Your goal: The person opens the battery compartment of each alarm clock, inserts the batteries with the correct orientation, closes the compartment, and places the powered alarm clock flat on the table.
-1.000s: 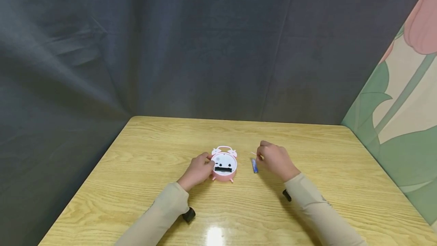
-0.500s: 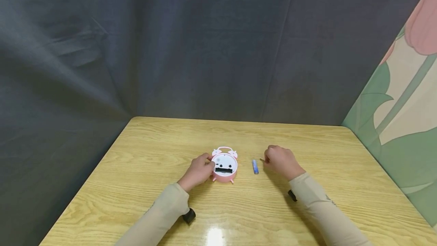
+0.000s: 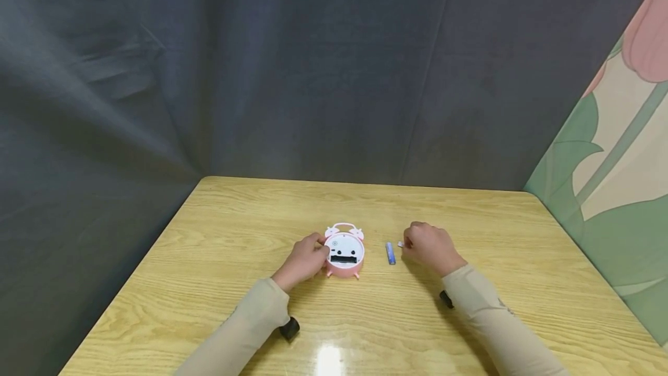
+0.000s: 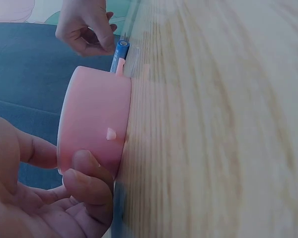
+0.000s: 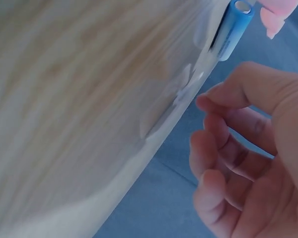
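A pink alarm clock [image 3: 344, 254] lies on its face on the table, its white back up and its black battery compartment uncovered. My left hand [image 3: 304, 261] grips the clock's left side; the left wrist view shows fingers curled against its pink rim [image 4: 97, 106]. To the clock's right lies a blue battery [image 3: 391, 253]. My right hand [image 3: 430, 246] is just right of the battery, fingers loosely curled. Close below its fingertips, a small white battery cover [image 5: 175, 101] lies on the table, mostly hidden by the hand in the head view.
The wooden table [image 3: 250, 208] extends around both hands. A dark curtain [image 3: 323, 74] hangs behind it and on the left. On the right stands a wall with a tulip pattern [image 3: 616, 190].
My right hand has moved right and slightly toward me, and the white battery cover it held is now down on the table. My left hand keeps its grip on the clock.
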{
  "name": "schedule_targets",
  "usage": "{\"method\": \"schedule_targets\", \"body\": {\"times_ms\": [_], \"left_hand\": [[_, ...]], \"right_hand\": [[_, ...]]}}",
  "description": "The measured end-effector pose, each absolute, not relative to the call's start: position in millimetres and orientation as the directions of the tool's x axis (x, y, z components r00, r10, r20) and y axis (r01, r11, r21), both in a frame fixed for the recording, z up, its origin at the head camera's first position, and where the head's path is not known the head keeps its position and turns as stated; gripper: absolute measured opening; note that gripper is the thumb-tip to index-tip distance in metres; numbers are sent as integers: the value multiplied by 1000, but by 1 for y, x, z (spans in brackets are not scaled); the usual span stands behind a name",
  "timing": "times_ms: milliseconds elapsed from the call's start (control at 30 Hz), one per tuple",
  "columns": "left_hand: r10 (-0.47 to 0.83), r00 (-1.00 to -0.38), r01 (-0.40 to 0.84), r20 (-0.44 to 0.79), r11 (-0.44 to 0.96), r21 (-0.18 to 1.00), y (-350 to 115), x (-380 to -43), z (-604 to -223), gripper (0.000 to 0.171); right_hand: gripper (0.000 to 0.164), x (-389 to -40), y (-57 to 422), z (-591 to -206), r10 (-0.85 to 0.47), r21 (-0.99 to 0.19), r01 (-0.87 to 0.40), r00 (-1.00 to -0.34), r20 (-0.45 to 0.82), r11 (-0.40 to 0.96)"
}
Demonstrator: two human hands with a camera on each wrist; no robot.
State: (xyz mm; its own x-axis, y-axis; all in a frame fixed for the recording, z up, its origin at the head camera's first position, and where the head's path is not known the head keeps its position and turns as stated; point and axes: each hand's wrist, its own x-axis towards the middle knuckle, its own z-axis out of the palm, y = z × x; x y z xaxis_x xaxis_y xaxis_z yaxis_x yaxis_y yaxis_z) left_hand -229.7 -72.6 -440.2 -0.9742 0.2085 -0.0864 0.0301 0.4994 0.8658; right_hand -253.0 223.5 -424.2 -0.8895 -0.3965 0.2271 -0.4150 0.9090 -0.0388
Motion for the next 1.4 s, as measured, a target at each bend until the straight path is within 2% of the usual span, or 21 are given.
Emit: {"method": "schedule_targets", "body": {"times_ms": [133,300,567,833,1200,1400], "left_hand": [[206,-975,28,-87,499,866,-72,-230,-441,31],[204,-975,26,-87,495,869,-72,-230,-443,30],[196,-977,28,-79,490,871,-72,-231,-444,29],[205,-974,17,-95,485,875,-71,-231,-444,30],[203,-976,25,-85,486,873,-71,-231,-443,31],[210,-974,26,-87,486,873,-70,-229,-442,30]], "right_hand": [[20,-253,219,-426,-378,-112,-407,-901,214,907],[8,-253,210,-426,-361,-207,-397,-912,194,894],[19,-255,197,-425,-321,-297,-342,-940,118,892],[11,-257,192,-428,-304,-338,-297,-952,34,893],[6,-258,189,-426,-314,-348,-308,-949,39,886],[8,-255,182,-424,-358,-388,-378,-925,125,841]]}}
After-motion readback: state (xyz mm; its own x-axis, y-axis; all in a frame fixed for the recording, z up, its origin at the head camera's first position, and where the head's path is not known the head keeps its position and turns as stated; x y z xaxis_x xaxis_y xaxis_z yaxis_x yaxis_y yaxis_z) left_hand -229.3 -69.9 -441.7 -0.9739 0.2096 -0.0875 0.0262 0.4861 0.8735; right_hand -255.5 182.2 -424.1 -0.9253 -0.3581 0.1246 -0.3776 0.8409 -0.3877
